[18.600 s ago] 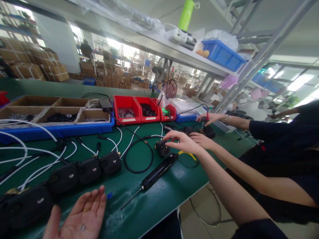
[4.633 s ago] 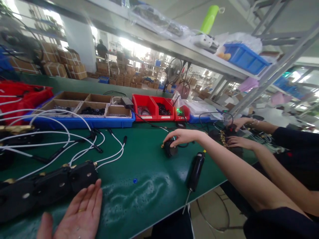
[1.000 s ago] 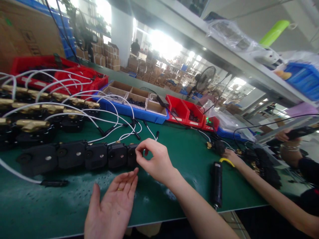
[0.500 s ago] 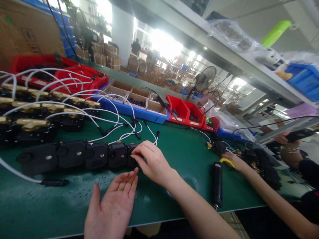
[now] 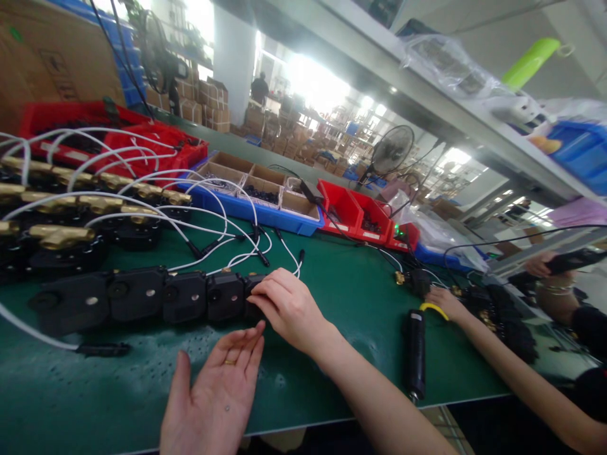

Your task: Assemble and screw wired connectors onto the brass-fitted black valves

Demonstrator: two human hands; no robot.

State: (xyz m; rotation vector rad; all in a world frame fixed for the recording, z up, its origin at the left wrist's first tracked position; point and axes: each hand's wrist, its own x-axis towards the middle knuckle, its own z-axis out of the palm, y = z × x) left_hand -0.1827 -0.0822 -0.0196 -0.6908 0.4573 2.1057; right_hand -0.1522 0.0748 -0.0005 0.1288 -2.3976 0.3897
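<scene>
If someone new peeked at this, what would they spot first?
Probably the left hand, held palm up low in the picture with a tiny greyish piece on it, and the right hand at the right end of a row of boxy black units. Then perhaps the bright green cylinder at top right, or the looping white cables at left.

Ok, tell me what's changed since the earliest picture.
The right hand has moved left to the row's rightmost black unit. The screwdriver, whose bit pointed left, now points toward the bench's near edge. The left hand stays palm up, a small part on it.
</scene>
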